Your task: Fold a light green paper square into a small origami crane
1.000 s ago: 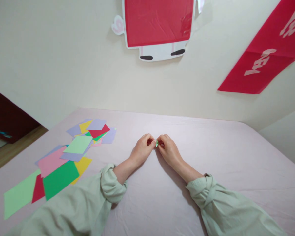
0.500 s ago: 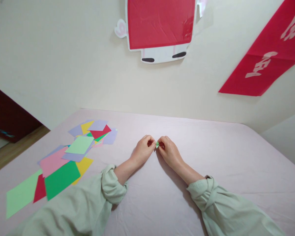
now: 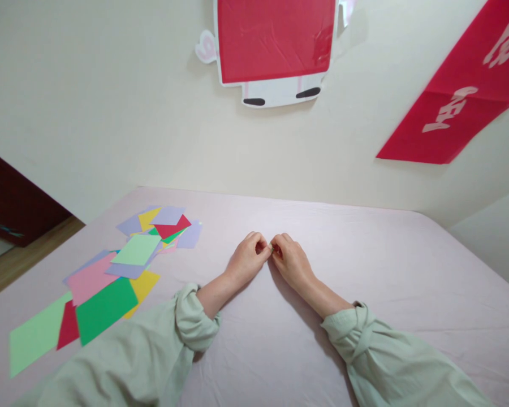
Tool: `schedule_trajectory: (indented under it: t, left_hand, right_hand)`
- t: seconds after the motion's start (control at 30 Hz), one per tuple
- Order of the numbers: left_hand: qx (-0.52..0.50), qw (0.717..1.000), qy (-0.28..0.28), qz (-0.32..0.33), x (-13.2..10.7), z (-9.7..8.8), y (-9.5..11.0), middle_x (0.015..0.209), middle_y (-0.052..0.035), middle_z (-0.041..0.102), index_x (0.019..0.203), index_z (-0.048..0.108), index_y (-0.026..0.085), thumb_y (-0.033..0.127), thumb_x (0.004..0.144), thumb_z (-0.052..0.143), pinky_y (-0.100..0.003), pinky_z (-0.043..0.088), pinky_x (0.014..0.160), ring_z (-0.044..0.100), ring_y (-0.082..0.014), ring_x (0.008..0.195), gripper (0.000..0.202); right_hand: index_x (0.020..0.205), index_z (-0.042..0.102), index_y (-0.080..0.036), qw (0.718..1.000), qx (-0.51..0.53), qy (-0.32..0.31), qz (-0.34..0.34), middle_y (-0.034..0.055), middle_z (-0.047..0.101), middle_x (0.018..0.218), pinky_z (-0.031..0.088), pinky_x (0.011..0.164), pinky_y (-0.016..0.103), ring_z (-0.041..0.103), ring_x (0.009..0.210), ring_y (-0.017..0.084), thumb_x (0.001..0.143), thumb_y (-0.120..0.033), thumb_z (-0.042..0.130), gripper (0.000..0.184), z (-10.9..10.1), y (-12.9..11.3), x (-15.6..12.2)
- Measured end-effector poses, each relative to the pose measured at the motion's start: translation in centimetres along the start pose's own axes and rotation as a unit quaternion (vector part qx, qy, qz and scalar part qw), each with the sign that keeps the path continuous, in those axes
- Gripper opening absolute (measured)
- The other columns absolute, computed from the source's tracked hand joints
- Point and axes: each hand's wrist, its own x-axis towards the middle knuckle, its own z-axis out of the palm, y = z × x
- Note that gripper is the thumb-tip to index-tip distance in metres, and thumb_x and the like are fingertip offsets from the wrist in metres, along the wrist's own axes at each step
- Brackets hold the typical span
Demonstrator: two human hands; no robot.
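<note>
A wide pale pink sheet point(image 3: 365, 294) covers the flat surface in front of me and runs back to a cream wall. On the wall hang a big red poster point(image 3: 275, 39) with a white cartoon edge and, to the right, a slanted red banner point(image 3: 453, 96) with white lettering. A loose spread of coloured paper squares point(image 3: 123, 265) in green, pink, lilac, yellow and red lies on the sheet well to my left, untouched.

My forearms reach forward in rolled pale green sleeves point(image 3: 152, 345). My left hand point(image 3: 248, 261) and right hand point(image 3: 292, 261) rest on the sheet at the centre, both curled nearly shut, thumb and forefinger tips meeting.

Between those tips sits a tiny scrap of green paper point(image 3: 272, 247). Half a second ago it showed as a clear bright green wedge. Now only a sliver peeks out, and my fingertips have closed over it until they touch. I take this to mean that my pinch has tightened and the scrap is pressed smaller. Its shape is too small to tell.
</note>
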Motion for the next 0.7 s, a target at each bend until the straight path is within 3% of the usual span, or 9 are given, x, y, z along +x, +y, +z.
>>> schedule_trajectory:
  t: [0.57,0.63,0.7]
  left_hand:
    - [-0.046,0.997,-0.015,-0.055,0.69,-0.35,-0.24,0.075,-0.0002,0.057,0.068,0.06,0.017,0.015,0.076,0.055,-0.026,0.043,0.073,0.056,-0.0143,0.076,0.01]
    - [-0.056,0.996,-0.015,-0.069,0.77,-0.36,-0.27,0.076,-0.0005,0.058,0.067,0.061,0.017,0.015,0.075,0.055,-0.026,0.044,0.073,0.056,-0.0145,0.077,0.01]
    - [-0.066,0.995,-0.013,-0.079,0.82,-0.31,-0.35,0.076,-0.0006,0.059,0.068,0.061,0.018,0.016,0.075,0.055,-0.026,0.044,0.073,0.057,-0.0147,0.077,0.009]
  right_hand:
    - [0.08,0.049,-0.022,0.999,0.012,-0.003,0.03,0.0011,0.053,0.08,0.034,0.065,0.028,0.049,0.071,0.018,0.082,-0.012,0.046,0.011,0.01,0.0,-0.11]
    - [0.085,0.051,-0.022,0.999,0.037,0.001,0.036,0.0011,0.054,0.081,0.036,0.066,0.028,0.051,0.072,0.018,0.082,-0.012,0.047,0.011,0.09,0.02,-0.16]
    - [0.099,0.052,-0.022,0.997,0.07,0.006,0.041,0.0013,0.056,0.086,0.038,0.068,0.028,0.052,0.073,0.017,0.081,-0.011,0.046,0.022,0.16,0.01,-0.21]
